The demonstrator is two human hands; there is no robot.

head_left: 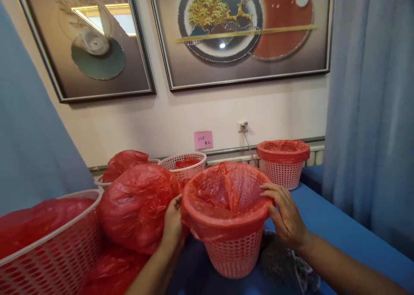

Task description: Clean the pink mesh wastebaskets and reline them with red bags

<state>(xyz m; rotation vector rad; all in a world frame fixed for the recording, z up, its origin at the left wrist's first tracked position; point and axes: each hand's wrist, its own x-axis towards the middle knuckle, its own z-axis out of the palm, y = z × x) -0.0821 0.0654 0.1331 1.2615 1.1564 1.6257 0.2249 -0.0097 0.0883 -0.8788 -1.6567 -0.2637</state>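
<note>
Pale pink perforated plastic basket (236, 252), lined with a translucent red plastic bag (226, 214), stands upright before us on the blue surface (326, 226). Our right hand (286, 215) has its grip curled over the bag-covered rim, fingers on top. Our left hand (173, 221) is at the opposite side of the rim, fingers bent; whether its grip pinches the bag, we cannot tell. A puffy red plastic bundle (139, 204) sits just beside our left hand.
</note>
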